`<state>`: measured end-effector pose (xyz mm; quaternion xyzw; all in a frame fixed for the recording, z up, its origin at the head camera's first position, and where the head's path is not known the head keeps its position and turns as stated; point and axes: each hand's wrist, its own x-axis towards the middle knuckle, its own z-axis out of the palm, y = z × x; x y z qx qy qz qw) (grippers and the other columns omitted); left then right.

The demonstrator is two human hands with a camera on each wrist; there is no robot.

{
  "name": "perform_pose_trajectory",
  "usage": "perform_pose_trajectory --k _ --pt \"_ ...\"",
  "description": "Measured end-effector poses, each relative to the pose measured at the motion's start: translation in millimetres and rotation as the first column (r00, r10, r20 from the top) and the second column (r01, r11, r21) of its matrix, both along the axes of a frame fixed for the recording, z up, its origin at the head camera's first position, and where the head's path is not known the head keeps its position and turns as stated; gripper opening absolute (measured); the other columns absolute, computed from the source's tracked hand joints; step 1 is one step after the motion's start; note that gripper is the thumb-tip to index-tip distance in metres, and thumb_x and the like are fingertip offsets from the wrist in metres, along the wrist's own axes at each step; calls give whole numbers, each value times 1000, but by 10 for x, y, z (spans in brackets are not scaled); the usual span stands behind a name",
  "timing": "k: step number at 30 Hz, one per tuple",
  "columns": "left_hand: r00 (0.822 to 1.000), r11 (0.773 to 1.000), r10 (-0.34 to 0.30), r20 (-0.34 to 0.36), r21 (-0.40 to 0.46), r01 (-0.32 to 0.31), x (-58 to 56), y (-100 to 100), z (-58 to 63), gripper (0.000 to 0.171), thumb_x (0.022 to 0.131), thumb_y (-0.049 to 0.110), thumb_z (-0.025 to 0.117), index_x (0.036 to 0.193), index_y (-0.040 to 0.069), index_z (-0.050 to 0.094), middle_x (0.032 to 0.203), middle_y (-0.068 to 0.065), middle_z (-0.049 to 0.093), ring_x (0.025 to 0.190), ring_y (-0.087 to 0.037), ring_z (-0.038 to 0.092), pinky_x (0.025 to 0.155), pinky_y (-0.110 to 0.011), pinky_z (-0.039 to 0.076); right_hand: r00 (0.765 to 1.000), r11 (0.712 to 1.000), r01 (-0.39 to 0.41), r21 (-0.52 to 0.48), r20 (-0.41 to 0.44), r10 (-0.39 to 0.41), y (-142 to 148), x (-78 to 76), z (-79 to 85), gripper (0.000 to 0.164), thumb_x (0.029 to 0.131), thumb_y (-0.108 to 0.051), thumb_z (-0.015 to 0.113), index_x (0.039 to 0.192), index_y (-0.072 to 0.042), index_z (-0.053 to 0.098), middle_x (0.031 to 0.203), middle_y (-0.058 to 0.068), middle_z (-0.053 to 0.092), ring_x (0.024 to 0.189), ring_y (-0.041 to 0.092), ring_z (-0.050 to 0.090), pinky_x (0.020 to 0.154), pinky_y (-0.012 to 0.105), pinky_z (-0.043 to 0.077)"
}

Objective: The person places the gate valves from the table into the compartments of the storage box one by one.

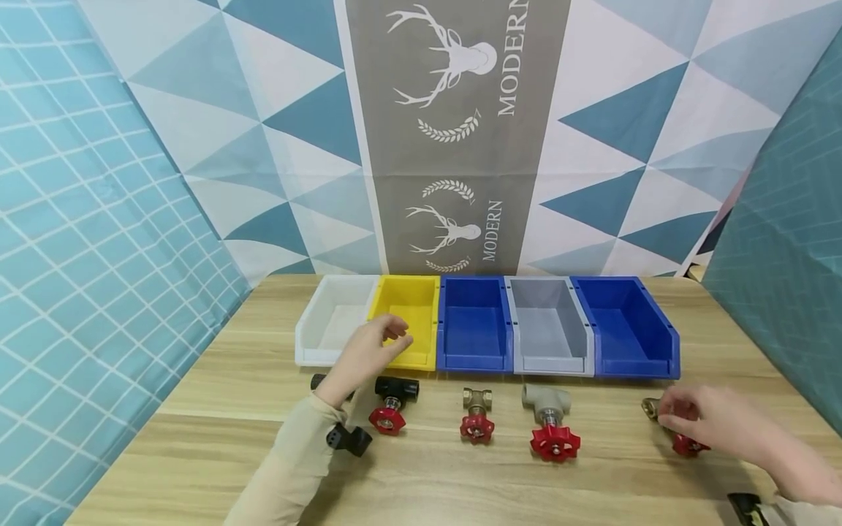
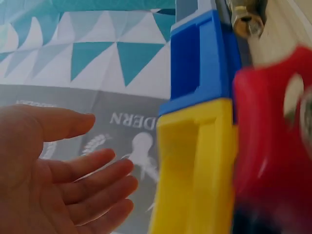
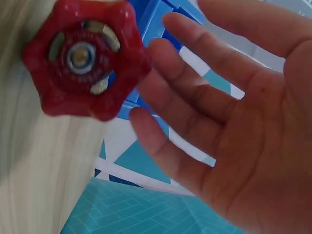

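Note:
My left hand (image 1: 370, 356) hovers over the front of the yellow bin (image 1: 408, 356), fingers loosely bent and holding nothing. Below it lies a black tee-shaped valve (image 1: 398, 388) with a red handwheel. At the far right, my right hand (image 1: 726, 425) is beside a brass valve (image 1: 650, 408) and partly covers it. In the right wrist view, that hand's extended fingers come close to the red handwheel (image 3: 46, 92); whether they touch it I cannot tell. Between the hands lie a small brass valve (image 1: 476, 399) and a grey valve (image 1: 547, 399), both with red handwheels.
A row of bins runs along the back: white (image 1: 319, 356), yellow, blue (image 1: 475, 361), grey (image 1: 552, 364) and another blue (image 1: 636, 367). Behind them hangs patterned cloth (image 1: 454, 161). A black part (image 1: 319, 380) is mostly hidden by my left wrist. The tabletop (image 1: 473, 482) is wooden.

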<state>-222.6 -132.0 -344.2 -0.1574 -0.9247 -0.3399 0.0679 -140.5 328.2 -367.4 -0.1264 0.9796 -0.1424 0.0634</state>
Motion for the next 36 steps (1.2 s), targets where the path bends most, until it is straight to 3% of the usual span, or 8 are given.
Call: perform_pose_trajectory --k 4,8,13,20,24,28,36 --pt "994 1000 -20 111 -18 22 -75 117 -125 35 87 30 59 113 6 56 108 -9 61 101 -25 56 87 -41 44 999 999 -45 -5 -10 45 -2 37 -47 10 79 -26 68 76 -22 59 59 -13 46 52 -3 37 49 21 31" --pt "983 992 -94 158 -75 106 -116 167 -259 37 88 31 58 113 4 55 111 -11 60 103 -27 56 88 -41 44 997 996 -79 -47 12 80 16 52 -79 13 78 -25 69 74 -22 57 56 -15 45 50 -4 37 47 20 30" --pt "978 978 -149 148 -127 168 -138 185 -377 31 88 31 58 105 5 58 104 -9 63 99 -24 57 88 -40 44 995 996 -65 -60 65 69 39 35 -100 20 75 -25 72 72 -20 52 58 -13 45 52 -4 37 49 20 29" --pt "981 970 -138 133 -184 161 -166 228 -425 31 88 32 57 105 6 59 100 -8 64 91 -23 59 82 -39 46 994 995 -79 -62 69 83 67 34 -161 31 68 -29 76 70 -16 47 60 -10 39 53 -2 33 49 20 26" --pt "986 954 -129 106 -258 153 -172 257 -465 37 89 33 56 110 3 60 106 -11 64 97 -27 60 90 -44 40 995 999 -41 -34 93 45 72 21 -184 33 66 -29 77 69 -16 47 60 -7 40 53 0 33 49 20 27" --pt "989 950 -119 91 -279 140 -160 279 -476 39 89 32 55 112 0 60 112 -13 63 106 -30 57 96 -48 32 997 999 -34 -10 68 34 82 16 -207 35 64 -28 79 67 -16 46 59 -7 40 53 1 33 50 21 26" --pt "991 948 -113 74 -290 130 -152 279 -484 38 90 32 55 111 1 61 112 -13 63 106 -30 56 94 -46 33 998 998 -58 20 -8 58 82 16 -197 32 63 -21 77 65 -18 46 59 -9 40 53 -1 33 49 20 27"
